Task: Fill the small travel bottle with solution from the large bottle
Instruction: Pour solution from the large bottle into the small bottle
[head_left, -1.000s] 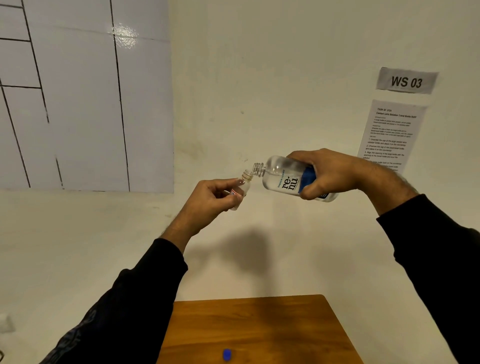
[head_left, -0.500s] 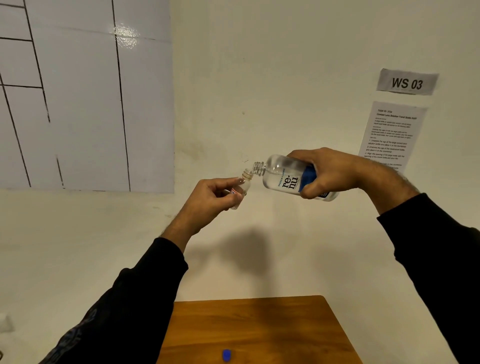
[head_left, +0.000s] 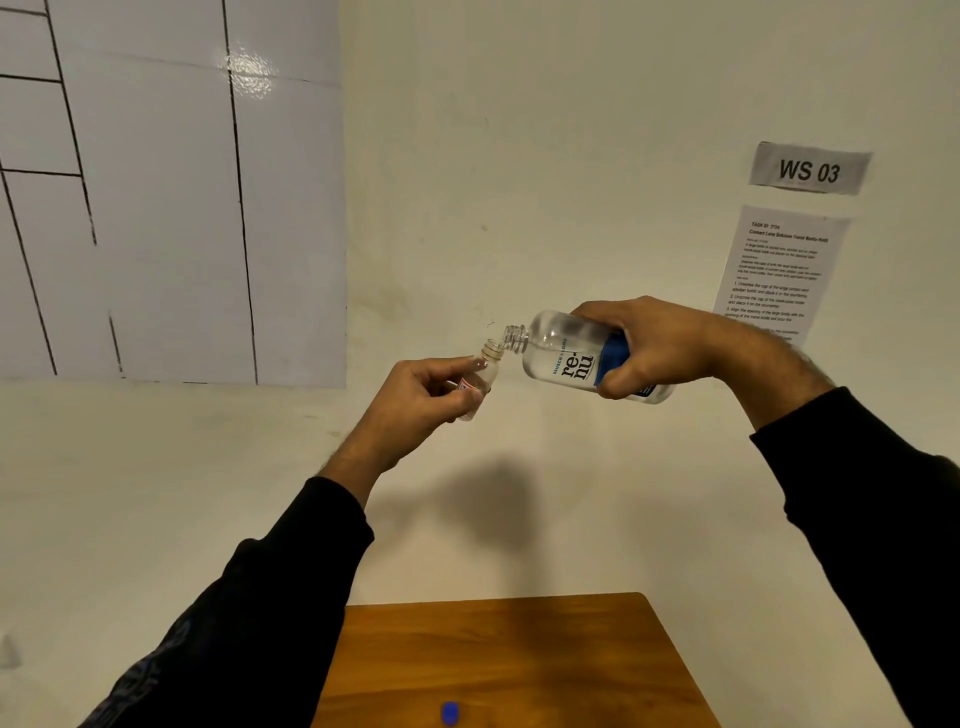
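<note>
Plain cream wall fills the background, with a brown wooden surface (head_left: 498, 654) far below carrying a small blue cap (head_left: 450, 713). Both bottles are held up in mid-air, probably so the necks can be lined up by eye. The right hand (head_left: 649, 348) wraps the large clear bottle with the blue label (head_left: 576, 358), fingers (head_left: 618, 382) curled tightly around its body, tipping it nearly level so its open mouth sits just above the small clear travel bottle (head_left: 480, 376). The left hand (head_left: 415, 395) pinches that bottle between thumb and fingertips, holding it tilted slightly to meet the pour.
</note>
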